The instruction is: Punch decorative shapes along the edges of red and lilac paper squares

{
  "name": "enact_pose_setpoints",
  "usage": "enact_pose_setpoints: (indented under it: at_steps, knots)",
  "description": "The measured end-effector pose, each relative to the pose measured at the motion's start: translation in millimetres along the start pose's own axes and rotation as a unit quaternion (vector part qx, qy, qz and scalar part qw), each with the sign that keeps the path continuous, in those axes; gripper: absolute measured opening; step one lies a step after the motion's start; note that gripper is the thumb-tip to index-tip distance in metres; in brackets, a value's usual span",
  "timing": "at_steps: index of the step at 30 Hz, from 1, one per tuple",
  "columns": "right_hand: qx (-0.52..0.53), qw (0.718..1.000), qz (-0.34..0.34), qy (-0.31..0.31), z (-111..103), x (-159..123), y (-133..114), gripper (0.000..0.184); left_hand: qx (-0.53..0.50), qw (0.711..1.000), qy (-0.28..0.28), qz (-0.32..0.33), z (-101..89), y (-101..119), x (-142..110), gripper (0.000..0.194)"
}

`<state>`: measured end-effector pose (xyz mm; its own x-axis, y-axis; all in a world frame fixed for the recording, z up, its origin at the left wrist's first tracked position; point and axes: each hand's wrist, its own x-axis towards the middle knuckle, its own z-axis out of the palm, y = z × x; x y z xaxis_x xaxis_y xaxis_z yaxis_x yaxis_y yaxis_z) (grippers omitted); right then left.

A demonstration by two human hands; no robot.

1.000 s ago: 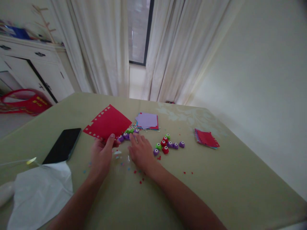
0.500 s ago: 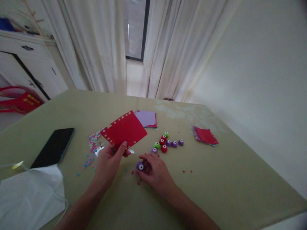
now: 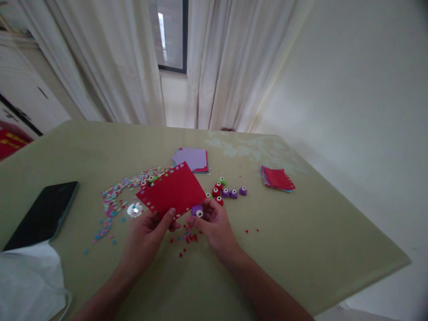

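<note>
My left hand [image 3: 150, 232] pinches the lower edge of a red sheet of paper [image 3: 174, 189], thumb on top. Small punched shapes run along the sheet's upper and left edges, with some on its lower edge. A purple craft punch [image 3: 196, 210] with an eye-like button is held in the fingers of my right hand [image 3: 214, 225], at the sheet's lower right edge. Whether the paper sits in its slot I cannot tell. Red and blue paper bits [image 3: 190, 235] lie on the table just below the punch.
Several red, green and purple punches [image 3: 233, 194] stand right of the sheet. Behind it lies a stack of coloured paper [image 3: 192, 158]; another small stack [image 3: 277, 178] is farther right. Confetti [image 3: 110, 205], a phone [image 3: 43, 214] and a white face mask [image 3: 31, 281] lie left.
My right hand has raised the purple punch from near the table to the red sheet's edge. The camera view has shifted, showing more confetti behind and below the sheet.
</note>
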<state>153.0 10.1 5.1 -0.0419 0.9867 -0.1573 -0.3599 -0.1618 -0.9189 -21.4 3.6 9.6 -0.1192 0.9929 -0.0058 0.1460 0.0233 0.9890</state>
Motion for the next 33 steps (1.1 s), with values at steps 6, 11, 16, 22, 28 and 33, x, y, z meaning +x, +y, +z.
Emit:
enact_pose_setpoints:
  at_steps: [6, 11, 16, 22, 28, 33]
  knots:
    - [0.007, 1.000, 0.007, 0.001, 0.1, 0.8, 2.2, 0.041, 0.009, 1.000, 0.004, 0.011, -1.8, -0.5, -1.8, 0.029]
    - [0.002, 1.000, 0.013, -0.004, 0.7, 0.7, 2.3, 0.046, 0.008, 1.000, 0.009, 0.008, -2.7, 2.6, -1.4, 0.030]
    - [0.013, 1.000, 0.005, -0.027, 4.8, -2.2, 0.8, 0.048, 0.006, 1.000, -0.013, 0.011, -1.2, 5.1, -1.1, 0.030]
    - [0.009, 1.000, 0.005, -0.025, 3.1, -0.9, -0.9, 0.047, 0.034, 0.999, -0.023, 0.020, -2.1, -2.5, -2.0, 0.028]
    - [0.030, 0.999, 0.038, -0.020, -4.2, 0.3, -3.1, 0.032, 0.033, 0.998, -0.040, 0.026, -3.0, -5.4, -0.7, 0.025]
    - [0.089, 0.991, 0.104, -0.001, -3.0, 0.0, -3.5, 0.041, 0.023, 0.998, -0.058, 0.021, -1.6, -0.5, 2.3, 0.025]
